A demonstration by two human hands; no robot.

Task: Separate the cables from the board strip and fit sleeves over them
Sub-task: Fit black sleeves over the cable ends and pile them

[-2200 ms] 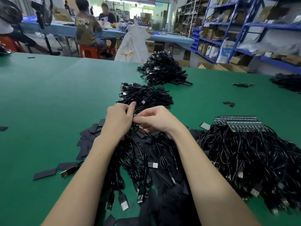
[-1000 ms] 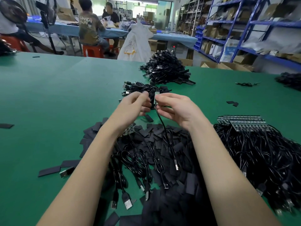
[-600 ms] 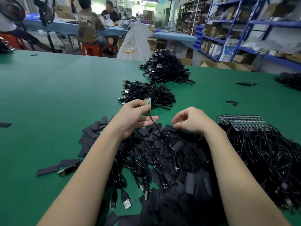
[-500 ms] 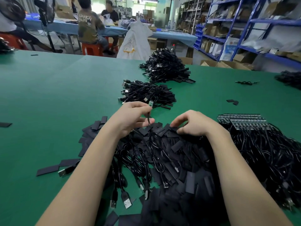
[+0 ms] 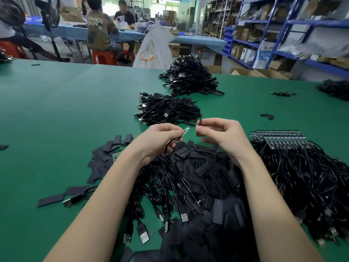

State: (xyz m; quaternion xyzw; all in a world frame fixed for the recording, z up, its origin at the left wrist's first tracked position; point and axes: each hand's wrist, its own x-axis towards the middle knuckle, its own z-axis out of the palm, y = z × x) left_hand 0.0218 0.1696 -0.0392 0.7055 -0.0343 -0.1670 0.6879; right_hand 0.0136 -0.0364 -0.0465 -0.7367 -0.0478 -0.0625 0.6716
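Head view: left hand [image 5: 160,138] pinching cable [image 5: 166,154] behind its small board [image 5: 185,131], right hand [image 5: 221,132] pinching sleeve [image 5: 199,122] just beside, both raised over green surface [image 5: 66,114], aligned for sliding on.

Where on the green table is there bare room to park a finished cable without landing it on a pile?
The widest bare patch of the green table lies left of the near cable bundle and beyond the loose sleeves. A smaller one lies between that bundle and the board strips. Under the left hand and right hand it is crowded with sleeves and cables.
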